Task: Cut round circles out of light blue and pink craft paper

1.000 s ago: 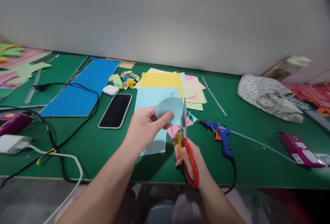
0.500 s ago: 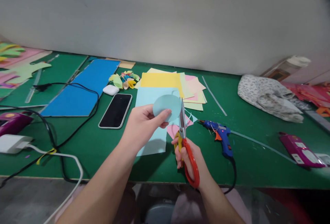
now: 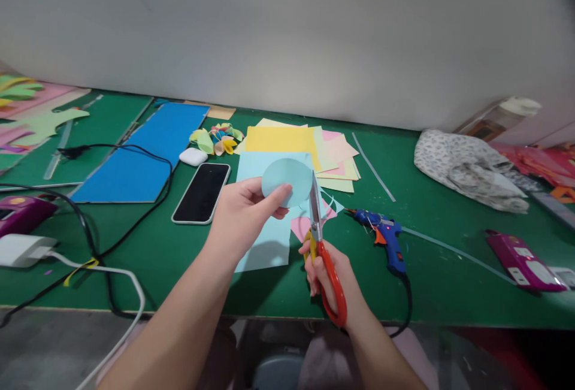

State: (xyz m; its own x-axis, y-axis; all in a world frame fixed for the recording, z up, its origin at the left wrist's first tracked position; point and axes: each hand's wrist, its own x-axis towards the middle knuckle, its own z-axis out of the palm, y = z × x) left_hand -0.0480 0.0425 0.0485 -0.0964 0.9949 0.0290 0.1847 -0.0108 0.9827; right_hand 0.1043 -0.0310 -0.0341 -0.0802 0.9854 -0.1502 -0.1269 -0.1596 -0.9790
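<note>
A round light-blue paper disc (image 3: 290,177) is pinched between the thumb and fingers of my left hand (image 3: 249,207), above a light-blue sheet (image 3: 265,246). My right hand (image 3: 330,273) grips scissors (image 3: 316,216) with one red and one yellow handle loop. The blades point away from me, close by the disc's right edge; whether they touch it I cannot tell. Under the blades lie pink paper scraps (image 3: 302,228) and thin blue trimmings (image 3: 335,201).
Coloured sheets (image 3: 281,138) are stacked behind the disc. A phone (image 3: 201,193), white case (image 3: 193,156) and paper petals (image 3: 220,138) lie left, beside a blue board (image 3: 144,156). Right are a blue glue gun (image 3: 381,231), clear stick (image 3: 374,167) and purple device (image 3: 525,261). Cables (image 3: 108,270) cross the left side.
My left hand and the disc have shifted slightly left and up. The scissor blades have tipped a little to the left, while my right hand stays nearly in place.
</note>
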